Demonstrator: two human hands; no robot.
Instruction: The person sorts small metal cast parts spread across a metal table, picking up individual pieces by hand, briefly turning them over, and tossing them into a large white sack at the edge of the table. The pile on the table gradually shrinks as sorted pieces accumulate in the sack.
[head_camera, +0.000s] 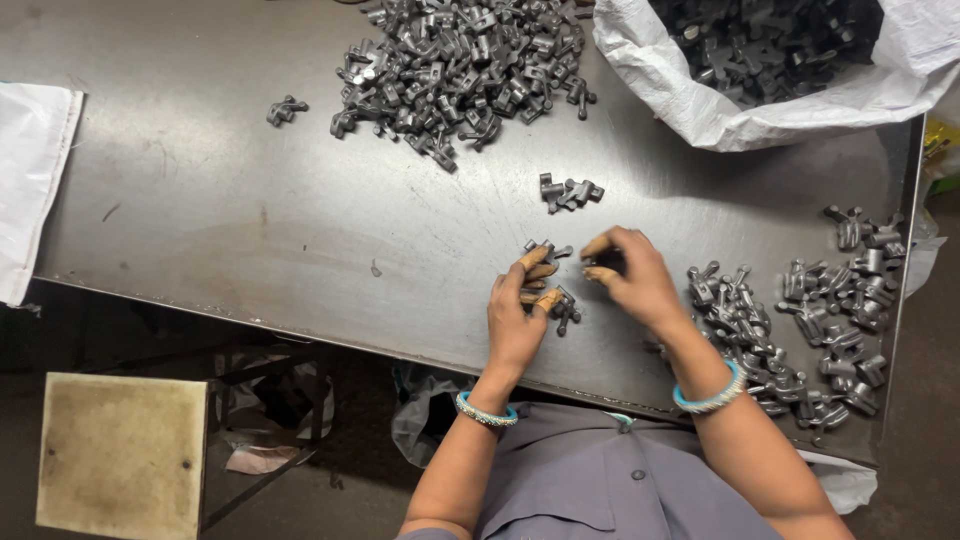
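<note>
My left hand (517, 312) rests near the table's front edge with its fingers curled around small grey metal castings (553, 300), some poking out at the fingertips. Close to its right, my right hand (632, 275) pinches a dark metal casting (606, 262) between thumb and fingers. Several fingertips wear tan tape. Both wrists carry turquoise bangles. A small cluster of castings (568, 192) lies just beyond the hands.
A large heap of castings (460, 65) sits at the table's far side, a lone one (286, 109) to its left. Another spread of castings (810, 325) lies at right. A white sack (700, 100) holds more. The metal table (250, 220) has a stool (120, 455) below left.
</note>
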